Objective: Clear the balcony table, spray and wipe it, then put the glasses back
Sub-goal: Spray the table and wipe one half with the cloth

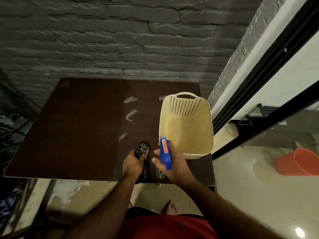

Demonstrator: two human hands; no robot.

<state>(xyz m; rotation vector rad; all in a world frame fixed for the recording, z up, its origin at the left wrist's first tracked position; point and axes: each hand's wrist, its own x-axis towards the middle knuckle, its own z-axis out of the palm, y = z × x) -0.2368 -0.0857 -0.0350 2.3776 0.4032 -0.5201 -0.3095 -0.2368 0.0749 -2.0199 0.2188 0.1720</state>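
Observation:
A dark brown balcony table [82, 128] fills the middle of the head view. My left hand [133, 165] grips a dark striped cloth [143, 150] bunched above the table's near edge. Just to its right, my right hand [174, 163] holds a spray bottle with a blue trigger head [164, 151], nozzle pointing away from me. A cream perforated basket [187, 125] stands on the table's right side, and nothing shows inside it. No glasses are in view.
Whitish smears [130, 107] mark the tabletop left of the basket. A grey stone wall [120, 40] backs the table. A black-framed sliding glass door [269, 94] runs along the right, with an orange bucket [299, 162] behind the glass. My bare foot [170, 207] is under the table's edge.

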